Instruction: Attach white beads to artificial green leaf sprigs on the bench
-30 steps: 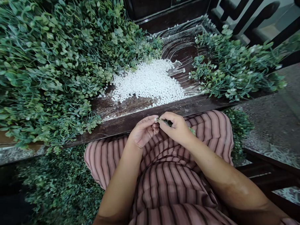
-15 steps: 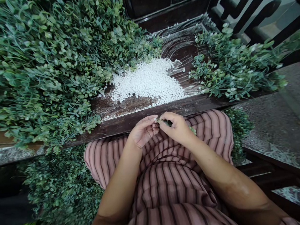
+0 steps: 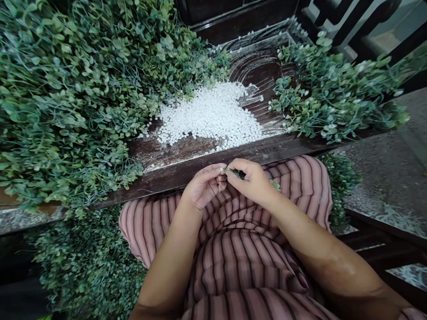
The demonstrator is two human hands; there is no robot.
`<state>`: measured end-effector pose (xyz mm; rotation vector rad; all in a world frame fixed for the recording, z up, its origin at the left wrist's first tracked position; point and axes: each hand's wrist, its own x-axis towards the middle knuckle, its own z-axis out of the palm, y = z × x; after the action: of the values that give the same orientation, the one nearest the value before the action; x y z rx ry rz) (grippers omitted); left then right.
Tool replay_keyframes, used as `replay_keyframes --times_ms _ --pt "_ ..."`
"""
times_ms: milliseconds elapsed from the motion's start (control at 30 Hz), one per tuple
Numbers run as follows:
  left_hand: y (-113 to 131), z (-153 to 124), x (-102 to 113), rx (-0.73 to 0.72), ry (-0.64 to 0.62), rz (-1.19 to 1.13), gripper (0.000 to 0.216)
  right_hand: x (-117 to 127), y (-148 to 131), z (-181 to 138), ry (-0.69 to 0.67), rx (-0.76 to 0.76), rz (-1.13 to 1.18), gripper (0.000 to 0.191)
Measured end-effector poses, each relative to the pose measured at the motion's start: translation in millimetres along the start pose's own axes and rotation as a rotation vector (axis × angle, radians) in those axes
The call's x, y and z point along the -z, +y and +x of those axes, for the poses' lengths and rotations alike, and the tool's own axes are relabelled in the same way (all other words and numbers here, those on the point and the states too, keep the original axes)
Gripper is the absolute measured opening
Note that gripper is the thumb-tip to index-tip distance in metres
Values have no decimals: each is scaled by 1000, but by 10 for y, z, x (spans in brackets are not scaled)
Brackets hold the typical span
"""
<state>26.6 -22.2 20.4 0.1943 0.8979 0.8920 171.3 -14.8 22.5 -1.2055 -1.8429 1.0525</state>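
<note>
Over my lap, just in front of the bench edge, both hands meet fingertip to fingertip. My left hand [image 3: 206, 185] pinches a small white bead [image 3: 223, 170] between thumb and forefinger. In my right hand [image 3: 248, 178] is a green leafy sprig [image 3: 275, 185], its stem end meeting the bead; most of the sprig is hidden behind the fingers. Beyond them, a heap of loose white beads [image 3: 211, 115] lies spread on the dark wooden bench [image 3: 185, 150].
A big mass of artificial greenery [image 3: 65, 91] covers the bench's left side. To the right lies a smaller bunch of sprigs [image 3: 334, 91], some tipped with white. More foliage [image 3: 94, 264] sits below the bench at left. A dark wooden railing [image 3: 366, 21] stands at the back right.
Both hands stay almost in the same place, with the bead and sprig still held together. Only very slight finger movement shows.
</note>
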Motion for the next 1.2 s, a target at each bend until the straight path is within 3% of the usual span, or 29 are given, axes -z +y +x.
replay_keyframes --times_ms 400,633,967,1200 --pt "53 44 44 59 36 156 11 -54 17 -11 17 -41 -11 17" --pt "89 39 32 -19 87 145 20 0 -9 61 -40 -72 52 14" --pt "-9 -54 -118 -387 288 400 16 -73 72 13 22 -107 152 15" --pt "-85 -105 -150 -516 353 509 11 -97 37 -4 63 -127 154 15"
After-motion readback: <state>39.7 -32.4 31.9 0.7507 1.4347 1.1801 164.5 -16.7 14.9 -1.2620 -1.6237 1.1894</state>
